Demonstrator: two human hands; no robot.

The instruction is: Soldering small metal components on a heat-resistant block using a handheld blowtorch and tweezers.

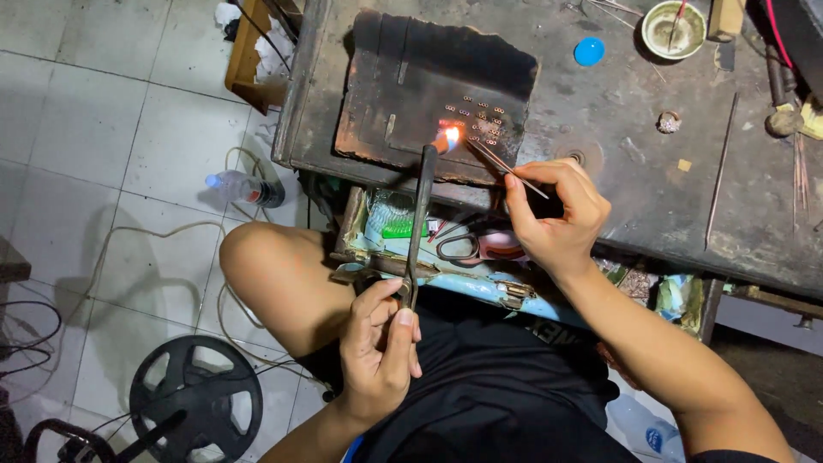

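Holding a slim torch (420, 223) in a closed left hand (377, 351), a seated person directs its small orange flame (449, 137) onto a charred block (429, 90) lying on the dark counter (651, 189) ahead of both hands. The left hand's fingers are wrapped around the torch's lower end, just above the lap, with the thumb pressed along the stem. The right hand (553, 214), up at the counter's near edge, is pinched shut on thin tweezers (506, 167), whose tips reach to the flame. Rows of tiny metal links (478, 118) sit on the block just beyond the flame, close to the tweezer tips; whether the tips touch one cannot be made out. Below the right hand, an open drawer holds scissors (459, 247) and a green object (403, 227). Farther out past the right hand stand a blue cap (589, 51) and a small round bowl (675, 30), well apart from the block. To the left of the left hand, on the tiled floor (103, 129), lie a plastic bottle (244, 187) and a black wheel-shaped part (195, 399).
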